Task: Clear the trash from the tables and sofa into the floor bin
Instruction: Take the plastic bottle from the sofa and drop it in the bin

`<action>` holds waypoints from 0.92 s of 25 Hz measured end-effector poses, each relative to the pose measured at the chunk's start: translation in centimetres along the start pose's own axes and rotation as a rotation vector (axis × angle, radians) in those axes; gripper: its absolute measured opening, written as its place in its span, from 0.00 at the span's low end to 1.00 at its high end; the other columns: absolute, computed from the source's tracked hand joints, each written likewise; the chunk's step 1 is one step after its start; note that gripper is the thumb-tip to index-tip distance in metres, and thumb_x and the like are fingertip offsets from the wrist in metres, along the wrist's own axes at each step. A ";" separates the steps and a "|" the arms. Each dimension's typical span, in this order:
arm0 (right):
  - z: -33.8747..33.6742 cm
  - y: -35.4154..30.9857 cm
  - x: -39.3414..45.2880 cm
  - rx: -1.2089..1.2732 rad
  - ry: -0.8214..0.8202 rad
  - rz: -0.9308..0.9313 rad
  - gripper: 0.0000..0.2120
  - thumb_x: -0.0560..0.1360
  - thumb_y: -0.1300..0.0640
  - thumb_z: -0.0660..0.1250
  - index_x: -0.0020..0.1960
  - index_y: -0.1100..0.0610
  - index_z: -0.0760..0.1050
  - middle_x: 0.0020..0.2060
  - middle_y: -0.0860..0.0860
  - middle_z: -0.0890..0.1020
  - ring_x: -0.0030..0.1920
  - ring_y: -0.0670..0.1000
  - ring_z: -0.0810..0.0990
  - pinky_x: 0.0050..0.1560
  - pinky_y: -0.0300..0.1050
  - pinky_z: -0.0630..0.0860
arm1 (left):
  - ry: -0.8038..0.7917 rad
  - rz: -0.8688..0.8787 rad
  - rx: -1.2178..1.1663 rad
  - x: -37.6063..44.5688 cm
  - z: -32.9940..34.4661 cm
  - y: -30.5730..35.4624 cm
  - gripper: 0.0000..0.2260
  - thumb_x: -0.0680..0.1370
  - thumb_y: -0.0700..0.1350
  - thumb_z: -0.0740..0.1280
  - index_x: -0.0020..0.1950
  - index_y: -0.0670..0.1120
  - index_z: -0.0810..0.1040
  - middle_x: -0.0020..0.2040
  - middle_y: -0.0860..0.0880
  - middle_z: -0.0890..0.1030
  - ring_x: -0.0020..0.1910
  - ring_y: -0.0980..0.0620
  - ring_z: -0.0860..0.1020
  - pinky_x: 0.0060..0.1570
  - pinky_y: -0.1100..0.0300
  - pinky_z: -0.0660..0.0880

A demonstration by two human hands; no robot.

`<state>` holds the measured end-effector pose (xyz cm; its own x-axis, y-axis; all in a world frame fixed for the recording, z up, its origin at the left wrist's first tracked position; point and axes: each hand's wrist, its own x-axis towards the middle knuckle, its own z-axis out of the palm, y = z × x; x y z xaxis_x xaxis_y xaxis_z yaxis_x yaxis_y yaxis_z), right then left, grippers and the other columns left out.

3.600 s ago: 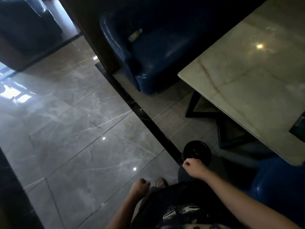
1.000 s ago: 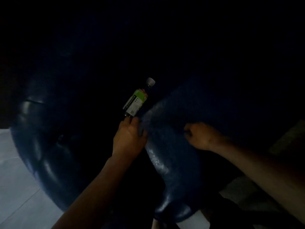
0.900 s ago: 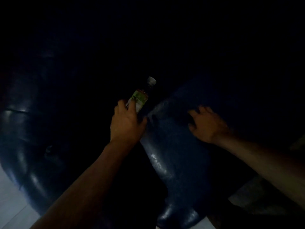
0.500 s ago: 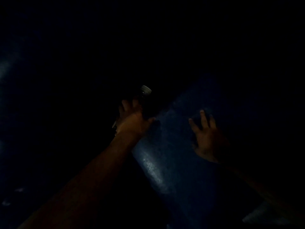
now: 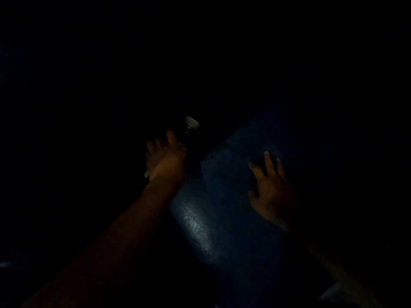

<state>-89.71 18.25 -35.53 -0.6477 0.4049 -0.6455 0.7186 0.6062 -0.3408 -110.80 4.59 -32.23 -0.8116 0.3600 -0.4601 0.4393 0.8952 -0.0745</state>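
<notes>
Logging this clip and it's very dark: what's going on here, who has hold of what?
A person is leaning over a dark blue leather sofa. Their left hand has its grip around a dark plastic bottle with a white cap, its cap pointing up and away. The right hand lies flat, fingers spread, on the sofa's cushion. The frame is too dark to show whether the bottle has left the sofa, and no bin is in view.

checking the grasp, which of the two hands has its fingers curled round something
The left hand: its fingers wrap the dark bottle below the white cap. The right hand lies flat, fingers spread, on the blue sofa, holding nothing.
</notes>
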 end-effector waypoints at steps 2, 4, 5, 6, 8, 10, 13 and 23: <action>-0.2 -0.2 0.0 0.053 -0.014 0.028 0.36 0.75 0.50 0.65 0.78 0.44 0.54 0.80 0.50 0.39 0.79 0.59 0.38 0.74 0.61 0.61 | -0.060 -0.081 -0.119 0.3 -0.6 -0.1 0.21 0.81 0.53 0.59 0.69 0.42 0.66 0.67 0.36 0.73 0.66 0.35 0.68 0.65 0.42 0.66; -0.6 -0.4 0.2 0.105 -0.047 0.064 0.33 0.76 0.50 0.65 0.77 0.43 0.55 0.80 0.49 0.40 0.79 0.58 0.39 0.74 0.62 0.60 | -0.112 -0.123 -0.247 0.1 -0.8 -0.6 0.22 0.79 0.57 0.62 0.67 0.43 0.71 0.65 0.39 0.76 0.64 0.37 0.73 0.63 0.45 0.70; -0.9 -0.7 0.4 0.129 -0.060 0.096 0.32 0.76 0.49 0.65 0.77 0.43 0.57 0.80 0.48 0.41 0.79 0.58 0.40 0.74 0.63 0.59 | -0.170 -0.131 -0.372 -0.5 -1.0 -0.8 0.21 0.78 0.56 0.65 0.65 0.45 0.73 0.62 0.41 0.79 0.60 0.40 0.77 0.58 0.48 0.74; -1.3 -1.0 0.6 0.147 -0.069 0.142 0.30 0.77 0.48 0.64 0.76 0.44 0.59 0.80 0.49 0.43 0.79 0.59 0.43 0.75 0.63 0.58 | -0.244 -0.158 -0.580 -1.3 -1.1 -1.0 0.19 0.76 0.53 0.69 0.63 0.45 0.76 0.58 0.43 0.82 0.55 0.43 0.81 0.53 0.51 0.78; -2.0 -2.2 0.8 0.206 -0.073 0.260 0.27 0.77 0.45 0.62 0.75 0.47 0.63 0.80 0.53 0.52 0.78 0.61 0.53 0.75 0.61 0.58 | -0.378 -0.287 -1.069 -3.5 -1.2 -1.4 0.14 0.73 0.42 0.75 0.58 0.44 0.79 0.53 0.41 0.84 0.44 0.48 0.85 0.44 0.54 0.82; -2.7 -4.4 0.2 0.372 -0.060 0.332 0.23 0.77 0.44 0.63 0.70 0.51 0.70 0.72 0.57 0.70 0.70 0.61 0.70 0.71 0.58 0.68 | -0.433 -0.351 -1.327 -6.1 -1.5 -1.9 0.14 0.72 0.38 0.74 0.56 0.43 0.79 0.49 0.42 0.85 0.37 0.52 0.86 0.33 0.59 0.81; -4.1 -8.1 -3.4 0.767 -0.090 0.284 0.12 0.79 0.47 0.64 0.53 0.54 0.79 0.54 0.57 0.83 0.56 0.57 0.80 0.60 0.54 0.76 | -0.501 -0.371 -1.433 -10.8 -2.0 -2.6 0.15 0.73 0.39 0.73 0.59 0.47 0.77 0.53 0.43 0.84 0.46 0.46 0.85 0.41 0.51 0.83; -4.8 -13.6 -24.6 1.162 -0.008 0.292 0.04 0.76 0.54 0.70 0.50 0.51 0.80 0.41 0.46 0.86 0.40 0.42 0.85 0.34 0.33 0.77 | -0.645 -0.279 -1.618 -26.4 -6.6 -6.1 0.20 0.70 0.42 0.74 0.61 0.45 0.76 0.55 0.39 0.83 0.51 0.42 0.85 0.44 0.52 0.81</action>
<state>-84.72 3.34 -11.70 -0.4233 0.4174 -0.8041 0.6399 -0.4906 -0.5915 -94.59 -8.69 -13.77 -0.3460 0.3708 -0.8619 -0.7848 0.3891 0.4824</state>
